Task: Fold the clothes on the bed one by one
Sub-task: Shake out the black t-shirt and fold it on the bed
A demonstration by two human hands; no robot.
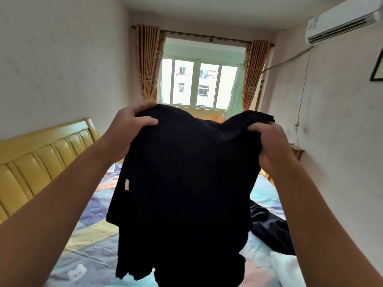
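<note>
A black garment (186,183) hangs in the air in front of me, above the bed (91,241). My left hand (130,125) grips its upper left edge, thumb over the cloth. At the upper right edge my right hand (271,148) holds a bunch of the fabric in curled fingers. A small pale label shows on the garment's left side. The garment hides the middle of the bed. Another dark piece of clothing (269,228) lies crumpled on the bed at the right.
The bed has a pastel patterned sheet and a yellow wooden headboard (41,158) at the left. A white cloth (286,266) lies at the lower right. Ahead are a curtained window (196,83), an air conditioner (339,21) high on the right wall, and a small wooden table (297,152).
</note>
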